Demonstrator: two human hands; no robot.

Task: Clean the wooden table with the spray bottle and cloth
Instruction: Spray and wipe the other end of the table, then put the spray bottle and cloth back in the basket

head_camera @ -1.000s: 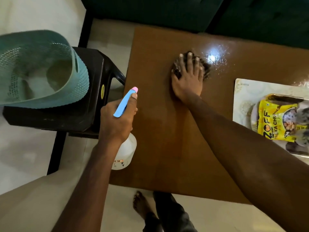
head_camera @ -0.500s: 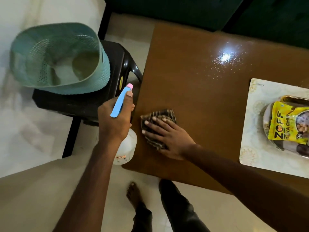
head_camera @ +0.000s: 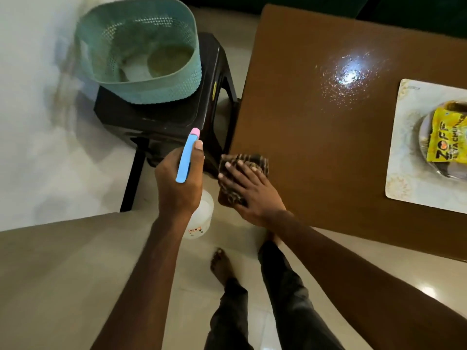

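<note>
Fingers (head_camera: 236,170) of the right hand (head_camera: 255,195) are straight and slightly apart, pressed flat on the cloth (head_camera: 252,160). Cloth: dark, striped, bunched, lying on the near left corner of the desk (head_camera: 316,152), right at its edge.

Left hand (head_camera: 177,188): fingers curled tight round the neck of the spray bottle (head_camera: 185,160), one digit laid along the blue head beside the pink tip. White body of the bottle hangs below the hand. Bottle is held off the desk's left edge, above the floor (head_camera: 50,152), just beside the right hand.

Surface: brown wood, glossy. A wet patch (head_camera: 348,77) of fine droplets glints under a light reflection toward the far side, well apart from the cloth. On the right, a pale patterned placemat (head_camera: 401,147) carries a plate (head_camera: 424,145) with a yellow packet (head_camera: 444,137) on it, cut off by the frame edge.

Room: pale tiled floor. A black stool (head_camera: 164,122) stands just left of the desk, a teal perforated basket (head_camera: 141,89) on top of it. Dark green upholstery (head_camera: 404,8) runs behind the desk. A beige surface (head_camera: 50,274) fills the lower left; cannot tell what it is. The person's bare foot (head_camera: 222,263) and dark trousers (head_camera: 283,286) show below the desk's near edge.
</note>
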